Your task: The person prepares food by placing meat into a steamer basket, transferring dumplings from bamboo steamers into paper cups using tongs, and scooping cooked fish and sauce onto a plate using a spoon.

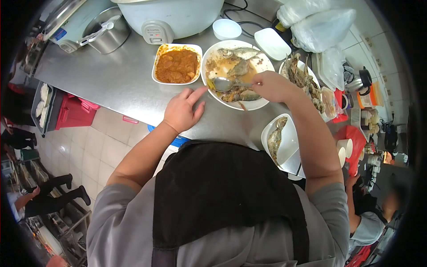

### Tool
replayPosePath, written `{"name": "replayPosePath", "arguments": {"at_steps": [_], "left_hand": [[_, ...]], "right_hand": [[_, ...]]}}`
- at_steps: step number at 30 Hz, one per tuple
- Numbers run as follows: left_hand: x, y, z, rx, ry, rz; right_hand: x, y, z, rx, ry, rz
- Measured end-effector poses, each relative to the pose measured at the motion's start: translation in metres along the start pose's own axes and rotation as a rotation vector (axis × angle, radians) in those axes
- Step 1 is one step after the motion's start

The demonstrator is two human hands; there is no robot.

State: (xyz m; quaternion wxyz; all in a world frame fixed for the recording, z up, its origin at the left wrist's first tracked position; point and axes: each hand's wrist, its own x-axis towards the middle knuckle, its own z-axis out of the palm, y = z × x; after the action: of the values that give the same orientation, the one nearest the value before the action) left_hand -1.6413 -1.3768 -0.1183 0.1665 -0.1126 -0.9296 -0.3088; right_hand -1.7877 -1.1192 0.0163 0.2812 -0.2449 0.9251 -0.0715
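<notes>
A large white plate holds several cooked fish in brownish sauce. My right hand is closed round the handle of a metal spoon, whose bowl lies in the sauce at the plate's left part. My left hand has its fingers apart and holds nothing; its index fingertip is near the plate's left rim. Left of the plate stands a square white bowl of orange-red curry. One fish lies in a white dish below my right forearm.
At the back are a large rice cooker, a steel pot, a small white bowl and a white dish. A plate of fried fish stands right, near plastic bags. People are at lower left and right.
</notes>
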Motion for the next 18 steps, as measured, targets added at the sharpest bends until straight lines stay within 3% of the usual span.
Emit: {"name": "replayPosePath", "arguments": {"at_steps": [7, 18], "left_hand": [[0.004, 0.002, -0.001, 0.094, -0.096, 0.016], [0.0, 0.002, 0.003, -0.115, 0.061, -0.124]], "right_hand": [[0.009, 0.024, 0.027, 0.284, 0.058, -0.005], [-0.043, 0.042, 0.007, 0.356, 0.15, 0.031]]}}
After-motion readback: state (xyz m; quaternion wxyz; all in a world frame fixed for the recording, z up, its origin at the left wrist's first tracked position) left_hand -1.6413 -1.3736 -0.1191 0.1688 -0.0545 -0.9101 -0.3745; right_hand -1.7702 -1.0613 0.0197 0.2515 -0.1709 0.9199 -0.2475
